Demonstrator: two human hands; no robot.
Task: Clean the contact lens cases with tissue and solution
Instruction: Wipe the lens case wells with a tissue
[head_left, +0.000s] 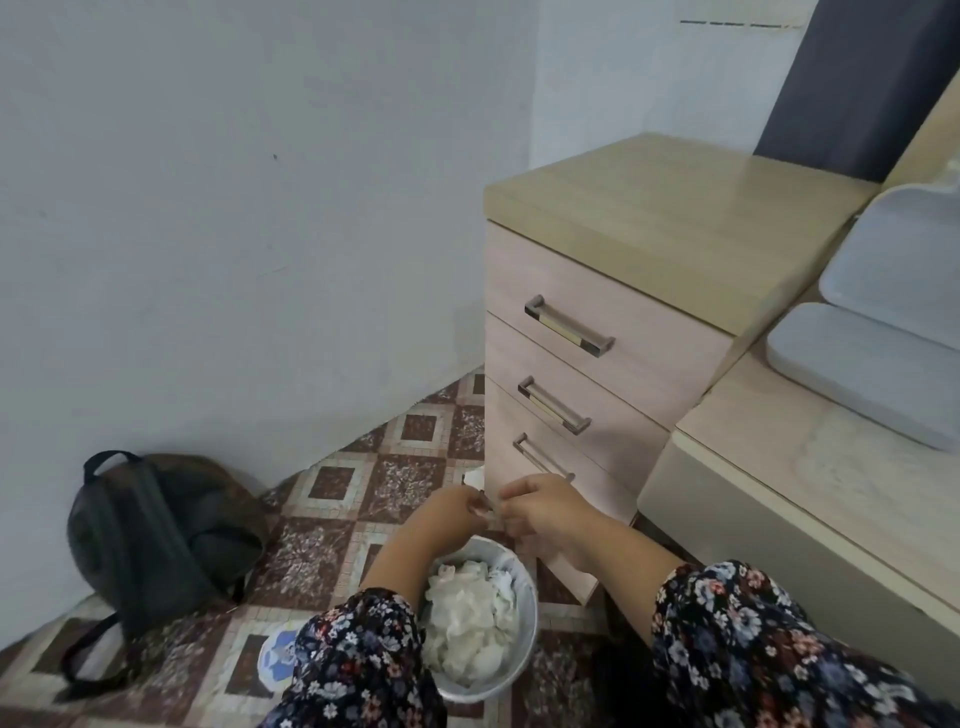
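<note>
**Hands meeting over a tissue-filled bin**

Two hands come together low in the middle of the frame, and between them we see something small and pale, too blurred for us to name. Our left hand (457, 506) has its fingers curled round that small thing; our right hand (545, 506) pinches at it from the other side, fingertips touching the left hand's. Both arms wear floral sleeves (753, 639).

Just below the hands stands one round metal bin (522, 649) on the patterned floor tiles (332, 483), filled with crumpled white tissue (470, 618). We cannot pick out a contact lens case with certainty, unless it is the blurred piece in the hands.

At the left of the frame one dark backpack (161, 535) leans by the wall. To the right of centre stands one drawer unit (613, 291) with three drawers and three handles. At the far right we count two grey lidded containers (862, 374) on a bench (779, 467).
</note>
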